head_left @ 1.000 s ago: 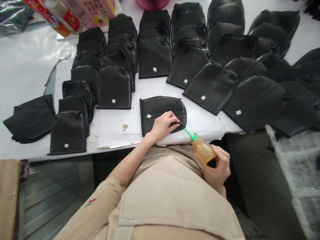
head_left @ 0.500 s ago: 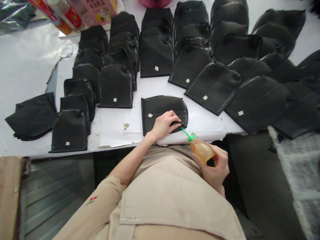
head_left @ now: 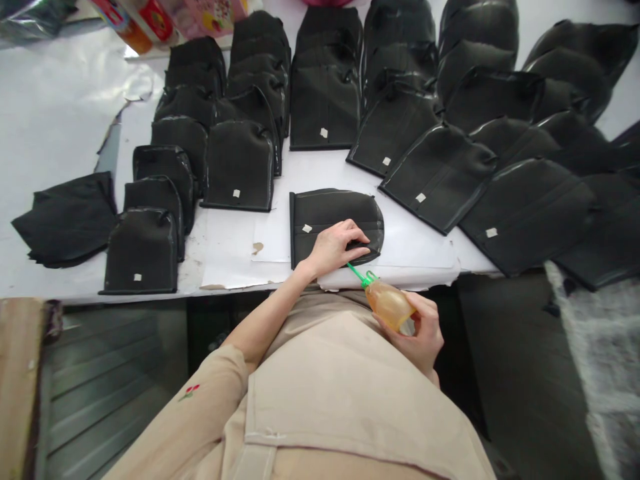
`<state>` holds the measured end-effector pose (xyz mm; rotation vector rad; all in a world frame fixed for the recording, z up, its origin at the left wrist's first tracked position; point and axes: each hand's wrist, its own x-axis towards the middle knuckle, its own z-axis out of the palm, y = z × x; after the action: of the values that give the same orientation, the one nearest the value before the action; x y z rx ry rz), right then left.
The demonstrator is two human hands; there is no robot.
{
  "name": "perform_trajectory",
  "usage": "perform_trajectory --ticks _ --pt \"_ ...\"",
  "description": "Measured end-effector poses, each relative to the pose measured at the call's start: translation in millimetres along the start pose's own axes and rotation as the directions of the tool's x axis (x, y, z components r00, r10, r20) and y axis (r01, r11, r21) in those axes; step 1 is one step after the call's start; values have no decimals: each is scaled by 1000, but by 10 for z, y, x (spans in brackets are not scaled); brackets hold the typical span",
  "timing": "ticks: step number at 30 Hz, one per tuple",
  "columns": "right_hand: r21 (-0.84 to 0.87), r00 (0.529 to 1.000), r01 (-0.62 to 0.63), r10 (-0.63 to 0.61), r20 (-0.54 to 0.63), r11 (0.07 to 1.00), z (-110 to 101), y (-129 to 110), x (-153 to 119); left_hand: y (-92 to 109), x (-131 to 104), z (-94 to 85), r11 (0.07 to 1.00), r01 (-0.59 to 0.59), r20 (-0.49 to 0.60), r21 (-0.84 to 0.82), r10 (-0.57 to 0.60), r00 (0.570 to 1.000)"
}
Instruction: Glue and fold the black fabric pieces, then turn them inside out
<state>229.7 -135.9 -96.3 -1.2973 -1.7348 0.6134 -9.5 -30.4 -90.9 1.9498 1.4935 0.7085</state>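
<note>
A black leather-like piece [head_left: 334, 205], rounded at its right end and with a small pale tag, lies flat at the table's front edge. My left hand [head_left: 337, 247] rests on it, thumb and fingers pinching its near edge toward the right. Around a soft squeeze bottle [head_left: 389, 304] of amber liquid, the fingers of my right hand [head_left: 423, 333] are closed. The bottle is tilted, and its thin green nozzle [head_left: 356, 272] points up and left, its tip by the near edge of the piece just under my left hand. Whether the tip touches the piece I cannot tell.
Overlapping rows of similar black pieces [head_left: 325, 100] spread across the back and right of the white table [head_left: 55, 107]. A loose black stack [head_left: 70, 217] and a short row [head_left: 143, 250] lie at left. Bottles [head_left: 155, 23] and a pink box [head_left: 215, 15] stand at the back left.
My right hand has moved left with the bottle, and the nozzle tip has shifted left along the piece's near edge. My left hand keeps its pinch. The whole view has shifted slightly.
</note>
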Motion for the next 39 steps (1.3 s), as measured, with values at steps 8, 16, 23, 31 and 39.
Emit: perform_trajectory --ticks 8,16,23,31,39 --pt "-21 998 37 -36 49 999 55 -44 57 -76 -192 -184 967 61 -143 -249 -100 985" --pt "42 994 64 -67 87 997 148 -102 127 -252 -659 -457 936 350 -431 42 -299 851" --pt "62 985 84 -92 145 995 216 -149 190 -330 -840 -458 819 573 -410 26 -514 754" --pt "37 969 111 -116 220 993 297 -242 293 -372 -837 -493 795 606 -362 42 -553 750" --pt "84 944 184 -200 261 979 433 -297 404 -424 -840 -494 811 585 -347 4 -548 761"
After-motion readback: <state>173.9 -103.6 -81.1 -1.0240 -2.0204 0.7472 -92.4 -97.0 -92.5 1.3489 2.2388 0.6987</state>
